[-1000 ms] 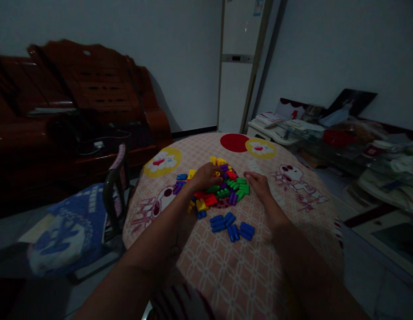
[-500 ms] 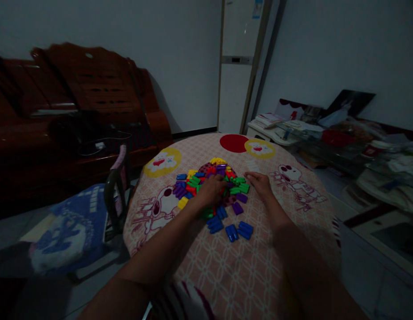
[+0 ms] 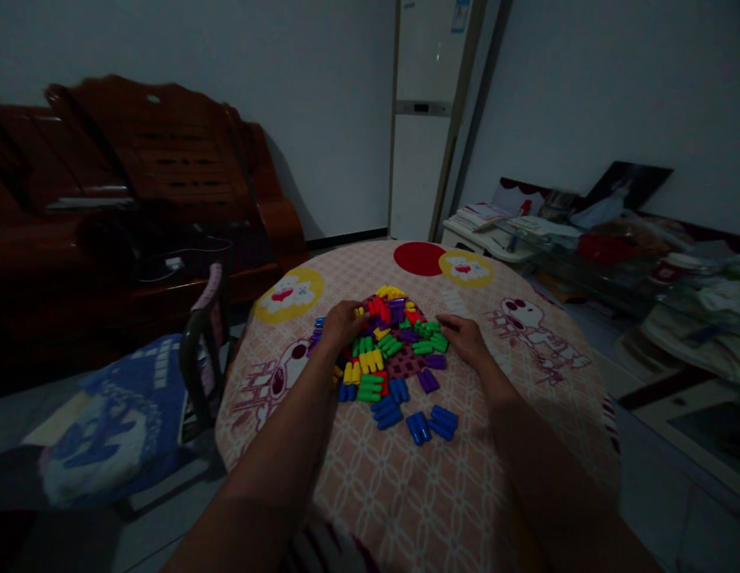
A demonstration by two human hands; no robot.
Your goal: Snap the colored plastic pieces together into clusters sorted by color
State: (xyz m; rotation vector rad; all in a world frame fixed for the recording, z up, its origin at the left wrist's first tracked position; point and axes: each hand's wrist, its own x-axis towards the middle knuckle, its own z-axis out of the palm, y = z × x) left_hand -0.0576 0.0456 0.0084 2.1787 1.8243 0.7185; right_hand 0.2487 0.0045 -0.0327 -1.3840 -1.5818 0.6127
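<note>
My left hand is over the left side of a spread of plastic toy blocks, its fingers apart and partly curled, hiding some blocks under it. Around it lie green blocks, yellow blocks and red blocks. My right hand rests at the right edge of the spread with fingers stretched out, right beside several green blocks; nothing shows in it. Purple blocks lie below it, and several blue blocks lie nearest to me.
A patterned cloth covers the round table. A chair with a blue cushion stands at the left, a wooden sofa behind it. A cluttered glass table is at the right. A tall white cabinet-like unit stands behind.
My left hand has swept over the pile, first toward me, then back to the left. Green, yellow and blue blocks now lie more spread out in front. My right hand stays nearly in place.
</note>
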